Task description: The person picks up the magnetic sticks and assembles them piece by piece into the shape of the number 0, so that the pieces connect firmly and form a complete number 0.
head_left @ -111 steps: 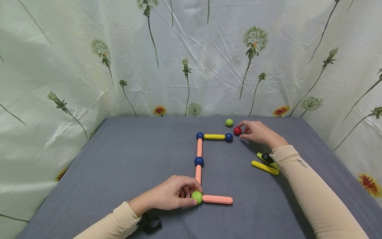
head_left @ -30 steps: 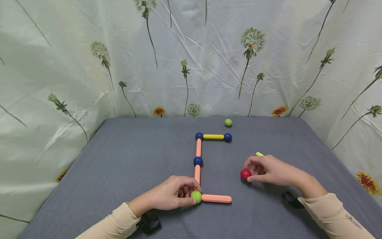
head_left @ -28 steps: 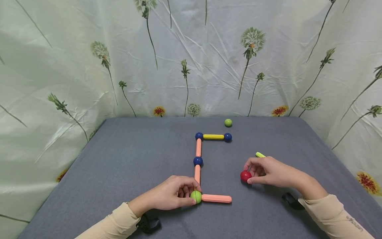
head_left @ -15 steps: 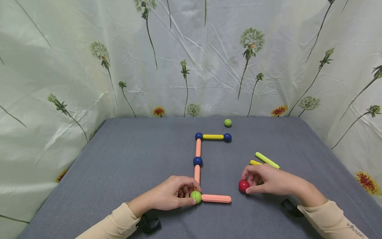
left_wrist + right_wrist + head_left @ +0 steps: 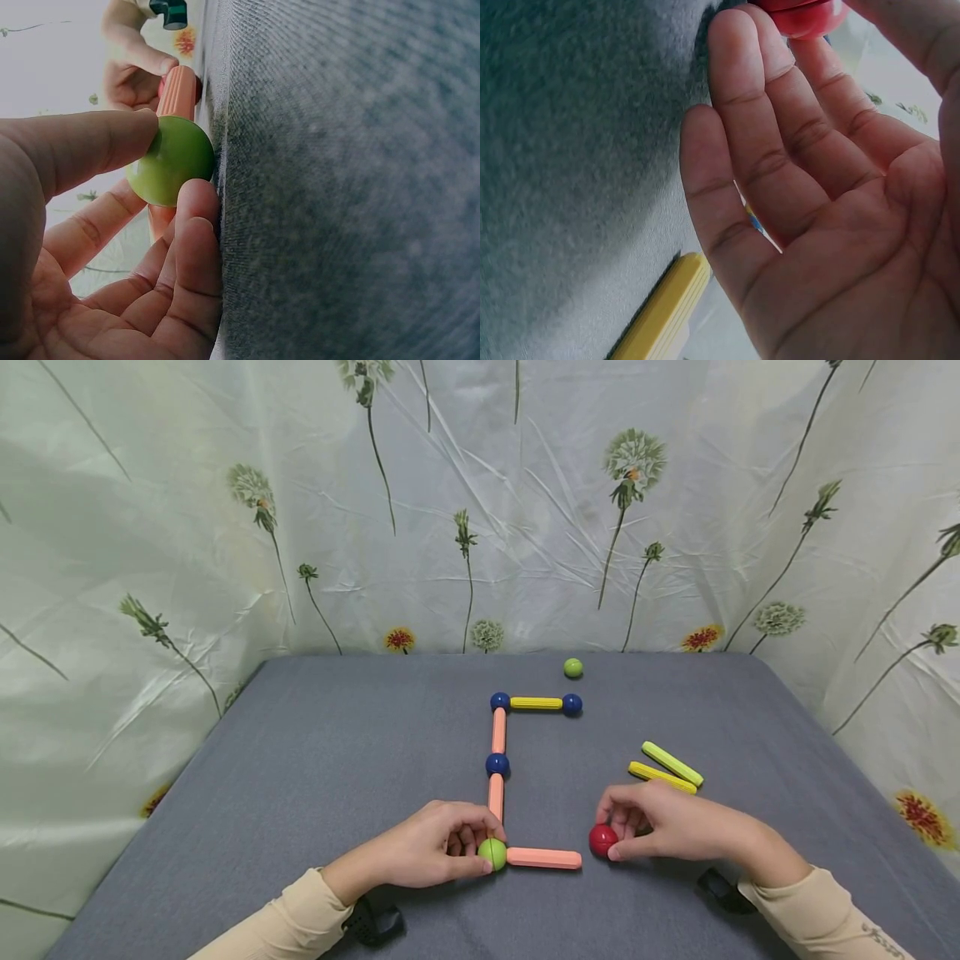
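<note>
My left hand (image 5: 435,845) pinches a green ball (image 5: 492,855) between thumb and fingers at the near corner of a stick-and-ball chain. From that ball a salmon stick (image 5: 543,858) points right, its far end bare. Another salmon stick (image 5: 496,798) runs away to a blue ball (image 5: 497,765). Beyond come a further salmon stick (image 5: 498,731), a blue ball (image 5: 500,702), a yellow stick (image 5: 536,703) and a blue end ball (image 5: 572,704). My right hand (image 5: 667,822) pinches a red ball (image 5: 602,841), a small gap right of the near stick's bare end.
Two loose sticks, one lime (image 5: 672,763) and one yellow (image 5: 662,776), lie just beyond the right hand. A loose green ball (image 5: 573,668) sits near the back edge of the grey table (image 5: 337,735). A flower-print curtain (image 5: 435,510) hangs behind.
The right hand has taken the red ball from the back of the table, drawn it toward the near side, then left toward the near salmon stick. The left hand has stayed on its green ball.
</note>
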Action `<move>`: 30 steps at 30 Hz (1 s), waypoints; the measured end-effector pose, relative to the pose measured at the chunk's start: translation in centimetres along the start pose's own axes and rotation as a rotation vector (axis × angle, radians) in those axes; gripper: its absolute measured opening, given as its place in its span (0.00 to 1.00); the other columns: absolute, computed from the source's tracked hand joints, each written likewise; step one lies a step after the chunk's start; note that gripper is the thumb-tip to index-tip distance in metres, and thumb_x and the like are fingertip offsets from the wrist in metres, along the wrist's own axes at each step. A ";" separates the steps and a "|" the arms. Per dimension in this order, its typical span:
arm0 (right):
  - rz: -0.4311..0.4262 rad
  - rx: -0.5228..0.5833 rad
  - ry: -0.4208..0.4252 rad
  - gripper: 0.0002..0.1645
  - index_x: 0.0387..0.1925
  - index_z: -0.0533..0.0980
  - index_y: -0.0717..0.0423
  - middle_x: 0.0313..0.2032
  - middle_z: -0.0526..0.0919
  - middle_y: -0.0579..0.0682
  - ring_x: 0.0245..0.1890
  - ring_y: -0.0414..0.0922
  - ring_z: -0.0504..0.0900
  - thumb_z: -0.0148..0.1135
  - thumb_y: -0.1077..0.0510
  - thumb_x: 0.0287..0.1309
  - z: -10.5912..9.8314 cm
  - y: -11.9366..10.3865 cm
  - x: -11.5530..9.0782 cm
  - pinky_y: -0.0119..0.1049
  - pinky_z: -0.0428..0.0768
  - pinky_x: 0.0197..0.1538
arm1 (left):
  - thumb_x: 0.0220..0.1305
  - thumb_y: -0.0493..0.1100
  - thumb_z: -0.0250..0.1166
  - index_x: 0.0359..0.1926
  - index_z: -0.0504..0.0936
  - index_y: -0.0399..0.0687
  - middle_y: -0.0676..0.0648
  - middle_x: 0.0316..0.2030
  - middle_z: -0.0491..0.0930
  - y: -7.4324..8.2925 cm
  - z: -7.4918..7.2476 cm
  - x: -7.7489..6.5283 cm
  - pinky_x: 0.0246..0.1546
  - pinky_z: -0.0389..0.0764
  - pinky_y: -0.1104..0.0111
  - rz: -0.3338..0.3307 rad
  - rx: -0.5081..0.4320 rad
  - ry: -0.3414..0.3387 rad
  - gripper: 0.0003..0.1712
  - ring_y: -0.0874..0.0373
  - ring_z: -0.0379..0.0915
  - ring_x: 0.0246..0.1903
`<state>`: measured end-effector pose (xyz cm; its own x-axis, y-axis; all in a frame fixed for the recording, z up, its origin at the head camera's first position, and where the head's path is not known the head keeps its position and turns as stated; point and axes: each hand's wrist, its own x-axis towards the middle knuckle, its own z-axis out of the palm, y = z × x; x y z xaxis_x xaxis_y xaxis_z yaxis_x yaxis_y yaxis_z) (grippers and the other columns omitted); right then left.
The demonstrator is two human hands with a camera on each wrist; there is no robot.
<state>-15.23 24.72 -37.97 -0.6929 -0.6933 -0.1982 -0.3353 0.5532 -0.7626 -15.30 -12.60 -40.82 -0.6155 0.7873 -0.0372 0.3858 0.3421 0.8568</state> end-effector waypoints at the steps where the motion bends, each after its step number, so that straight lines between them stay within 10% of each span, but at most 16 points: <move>1: -0.001 0.003 -0.003 0.17 0.49 0.79 0.48 0.35 0.83 0.38 0.36 0.32 0.81 0.75 0.47 0.67 0.0 0.0 0.0 0.30 0.82 0.43 | 0.72 0.42 0.73 0.52 0.86 0.62 0.57 0.33 0.81 0.0 0.0 0.0 0.29 0.76 0.78 -0.002 0.002 0.000 0.11 0.72 0.74 0.29; 30: 0.007 0.024 -0.041 0.16 0.48 0.79 0.47 0.35 0.83 0.38 0.36 0.33 0.82 0.76 0.47 0.66 0.7 -0.6 0.9 0.30 0.82 0.44 | 0.72 0.44 0.73 0.51 0.87 0.58 0.55 0.33 0.82 0.3 0.0 -0.1 0.29 0.76 0.77 0.011 -0.001 0.006 0.09 0.71 0.75 0.29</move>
<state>-15.19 23.40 -38.14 -0.6685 -0.7078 -0.2282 -0.3146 0.5472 -0.7756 -15.16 -12.58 -40.51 -0.6154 0.7879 -0.0251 0.3914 0.3330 0.8579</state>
